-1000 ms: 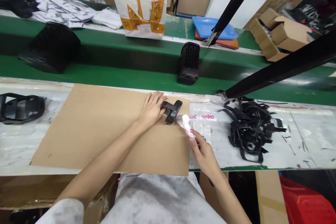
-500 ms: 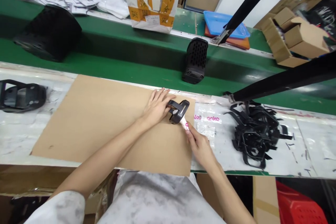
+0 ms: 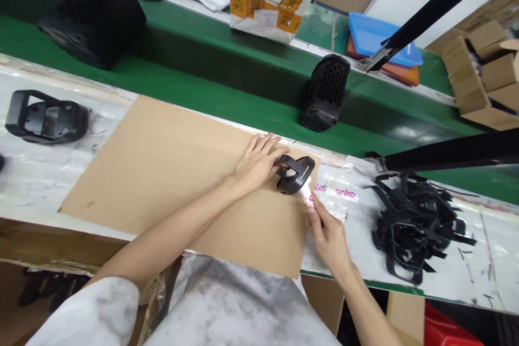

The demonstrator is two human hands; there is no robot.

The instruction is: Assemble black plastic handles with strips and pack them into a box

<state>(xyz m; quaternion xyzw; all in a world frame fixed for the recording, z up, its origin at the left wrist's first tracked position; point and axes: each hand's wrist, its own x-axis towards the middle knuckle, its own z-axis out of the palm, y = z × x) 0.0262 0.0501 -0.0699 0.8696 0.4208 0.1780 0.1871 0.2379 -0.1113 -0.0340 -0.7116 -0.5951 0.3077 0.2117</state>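
Observation:
My left hand [image 3: 259,163] rests on a brown cardboard sheet [image 3: 162,167], fingers stretched toward its far edge. Its thumb side grips the bar of a small black plastic frame [image 3: 298,175], which is tilted up off the sheet. My right hand [image 3: 329,232] is closed around a slim tool with a white wrapped handle [image 3: 307,192] bearing pink print. The tool's end meets the near right side of the frame; its tip is hidden behind it.
Black plastic scraps [image 3: 417,227] are heaped at right, beside a slanting black post [image 3: 450,151]. Another black frame [image 3: 48,118] lies at left. Across the green channel stand a large black housing [image 3: 97,19], a perforated black part [image 3: 326,92], a taped white package [image 3: 267,16] and a blue tray [image 3: 377,38].
The camera view has shifted, so the bench appears farther right and tilted. Both hands keep their hold on the black frame and the tool, with little movement between them.

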